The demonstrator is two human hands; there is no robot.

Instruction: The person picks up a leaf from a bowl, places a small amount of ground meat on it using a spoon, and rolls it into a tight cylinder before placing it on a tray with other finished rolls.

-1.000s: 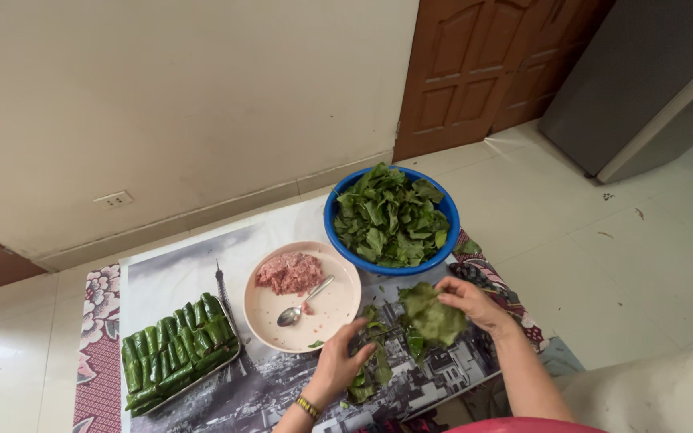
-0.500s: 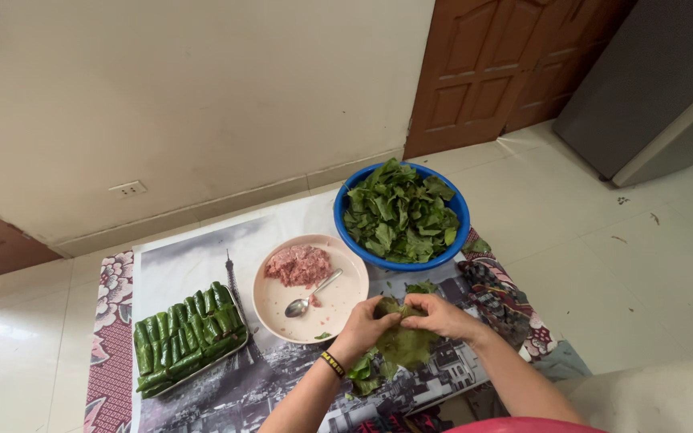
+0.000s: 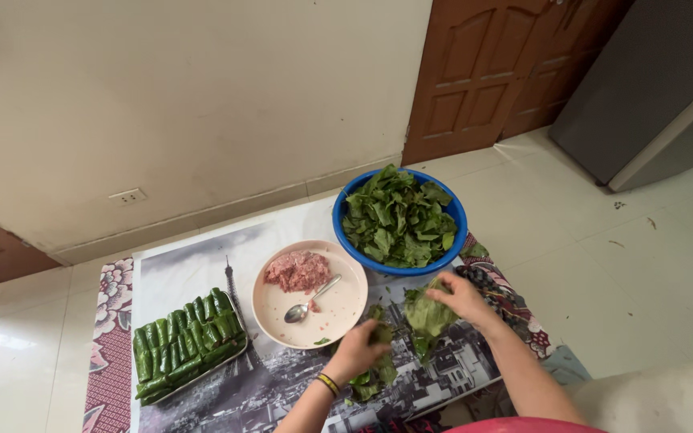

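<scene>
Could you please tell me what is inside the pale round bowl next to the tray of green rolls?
The pale bowl holds a mound of pink minced meat and a metal spoon. Whatever lies beneath the meat is hidden.

No packages, labels, signs or screens in sight. The nearest thing to printed matter is the floor sheet (image 3: 194,277): a large rectangle spread on the tiles, bearing a grey-toned photographic print of a lattice tower and city rooftops, without a caption I can make out from here. It lies over a maroon floral mat (image 3: 111,353) that shows along its left edge. On the wall above, a small white rectangular socket plate (image 3: 128,196) sits low near the skirting; it carries no label that can be seen.
</scene>
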